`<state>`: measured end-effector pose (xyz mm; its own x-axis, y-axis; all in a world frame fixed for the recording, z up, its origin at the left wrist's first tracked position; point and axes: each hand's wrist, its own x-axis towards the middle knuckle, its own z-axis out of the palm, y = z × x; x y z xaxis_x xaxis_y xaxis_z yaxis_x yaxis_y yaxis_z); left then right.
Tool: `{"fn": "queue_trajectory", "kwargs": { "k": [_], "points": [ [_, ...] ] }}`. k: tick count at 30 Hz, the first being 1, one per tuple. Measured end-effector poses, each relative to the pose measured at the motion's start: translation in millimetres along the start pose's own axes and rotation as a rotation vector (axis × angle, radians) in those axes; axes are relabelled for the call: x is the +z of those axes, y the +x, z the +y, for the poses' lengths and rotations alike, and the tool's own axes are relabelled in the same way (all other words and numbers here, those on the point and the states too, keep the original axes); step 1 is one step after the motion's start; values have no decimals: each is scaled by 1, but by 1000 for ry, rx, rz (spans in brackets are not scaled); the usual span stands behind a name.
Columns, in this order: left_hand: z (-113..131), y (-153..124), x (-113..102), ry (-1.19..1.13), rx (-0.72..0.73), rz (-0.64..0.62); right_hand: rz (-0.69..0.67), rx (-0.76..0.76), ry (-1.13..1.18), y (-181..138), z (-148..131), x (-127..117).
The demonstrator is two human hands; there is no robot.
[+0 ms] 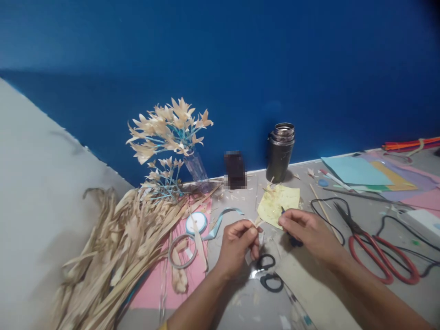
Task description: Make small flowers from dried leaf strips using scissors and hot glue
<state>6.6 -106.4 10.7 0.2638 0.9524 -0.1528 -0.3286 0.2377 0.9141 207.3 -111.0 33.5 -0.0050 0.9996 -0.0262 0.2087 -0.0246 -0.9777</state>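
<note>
My left hand (240, 240) is closed in a pinch on a small pale strip of dried husk (258, 222). My right hand (305, 229) is closed around a small dark tool; its dark tip (283, 211) shows above the fingers, and its kind is hidden. Behind both hands lies a yellow paper (285, 201) with scraps on it. Black-handled scissors (271, 283) lie just below my left hand. A light blue ribbon (218, 224) runs from beside that hand to a white-centred spool (195, 223).
Dried husks (127, 238) are heaped at left, partly over pink paper (154, 293). Husk flowers (172, 121) stand in a clear vase (196, 167). An open flask (280, 153) is near the blue wall. Large red-handled scissors (381, 256), a black cord (395, 217) and coloured sheets (354, 170) lie at right.
</note>
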Motion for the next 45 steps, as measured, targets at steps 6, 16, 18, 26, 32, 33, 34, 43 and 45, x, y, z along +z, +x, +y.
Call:
{"fn": "queue_trajectory", "kwargs": {
  "k": [6, 16, 18, 26, 32, 33, 34, 43, 45],
  "points": [
    [14, -22, -18, -65, -18, 186, -94, -95, -543, 68, -15, -1],
    [10, -31, -45, -94, 103, 403, -117, 98, -641, 189, 8, 38],
    [7, -31, -49, -80, 110, 415, -109, 101, -650, 194, 8, 40],
    [-4, -31, -45, -37, 47, 461, -81, 109, -672, 205, 7, 41],
    [-4, -30, -49, -1, 50, 449, -70, 90, -688, 222, 6, 55],
    [-3, -29, -49, -3, 46, 452, -69, 86, -693, 224, 7, 57],
    [-3, -29, -49, -3, 38, 456, -66, 82, -698, 226, 7, 59],
    [0, -30, -46, -40, 12, 484, -65, -26, -698, 203, -10, 52],
    [0, -31, -46, -39, 11, 483, -92, -93, -661, 172, -20, 45]
  ]
}}
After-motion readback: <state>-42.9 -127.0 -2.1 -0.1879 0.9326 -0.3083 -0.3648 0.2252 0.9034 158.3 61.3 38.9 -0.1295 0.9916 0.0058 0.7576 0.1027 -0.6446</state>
